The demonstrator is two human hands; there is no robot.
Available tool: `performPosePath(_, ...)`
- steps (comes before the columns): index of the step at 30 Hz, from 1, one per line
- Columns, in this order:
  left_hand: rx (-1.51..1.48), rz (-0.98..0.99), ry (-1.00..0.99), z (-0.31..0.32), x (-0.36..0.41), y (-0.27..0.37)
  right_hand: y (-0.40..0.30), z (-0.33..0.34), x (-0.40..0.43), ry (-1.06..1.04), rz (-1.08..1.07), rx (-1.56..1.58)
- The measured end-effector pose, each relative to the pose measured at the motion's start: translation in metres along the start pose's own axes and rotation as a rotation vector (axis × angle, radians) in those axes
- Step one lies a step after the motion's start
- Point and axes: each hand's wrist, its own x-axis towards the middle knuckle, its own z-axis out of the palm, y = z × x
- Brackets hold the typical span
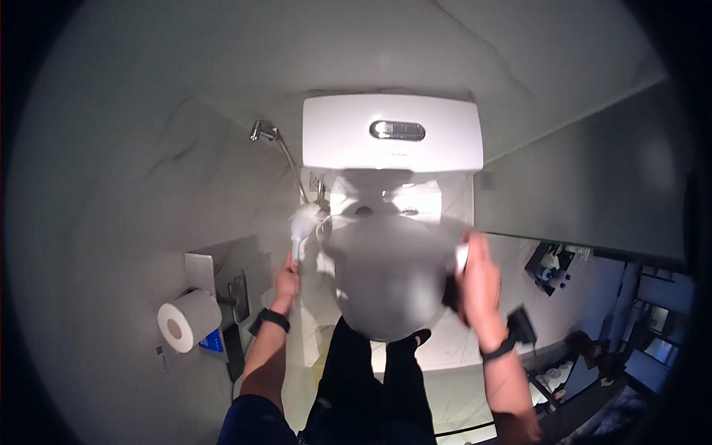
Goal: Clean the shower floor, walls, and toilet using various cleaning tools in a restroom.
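My left hand [287, 282] grips the handle of a white toilet brush [305, 222], its bristle head pointing up beside the toilet. On the other side, my right hand [479, 278] is blurred and has something white [461, 257] at its fingers, perhaps a cloth or paper; I cannot tell which. Between my hands is a large round grey toilet lid or similar disc [392, 278], blurred, with my right hand close to its right edge. Behind it stands the white toilet cistern [339, 133] with a chrome flush button [397, 130].
A bidet sprayer fitting [263, 131] with its hose is on the left wall. Lower left, a toilet paper roll [192, 320] hangs from a holder. A dark tray with bottles [548, 272] stands at the right. A dark-shod foot [423, 337] shows below the disc.
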Motion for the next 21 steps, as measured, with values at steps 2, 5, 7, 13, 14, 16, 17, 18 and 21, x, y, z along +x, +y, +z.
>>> performPosePath(2,-0.258,-0.234,-0.06,0.016,-0.044,-0.038,-0.016,-0.01,0.041,0.11,-0.055,0.014)
performPosePath(5,-0.049,0.244,0.161,0.048,-0.113,-0.071,-0.019,-0.025,0.065,0.284,-0.129,0.058)
performPosePath(7,0.068,0.438,0.199,0.062,-0.133,-0.064,0.002,-0.029,0.049,0.395,-0.203,0.063)
performPosePath(13,0.662,0.582,-0.002,0.084,-0.08,0.01,0.15,0.036,-0.082,-0.194,0.119,-0.03)
performPosePath(14,0.702,0.654,0.013,0.082,-0.077,0.009,0.179,0.057,-0.118,-0.294,0.169,0.0)
performPosePath(16,0.72,0.546,-0.147,0.072,-0.093,-0.017,0.234,0.094,-0.199,-0.557,0.243,-0.058)
performPosePath(17,0.76,0.5,-0.177,0.062,-0.114,-0.037,0.258,0.107,-0.249,-0.619,0.272,-0.021)
performPosePath(18,0.717,0.468,-0.223,0.054,-0.134,-0.054,0.281,0.117,-0.297,-0.691,0.227,-0.041)
performPosePath(21,0.721,0.438,-0.39,0.046,-0.163,-0.071,0.32,0.151,-0.423,-0.93,0.348,0.089)
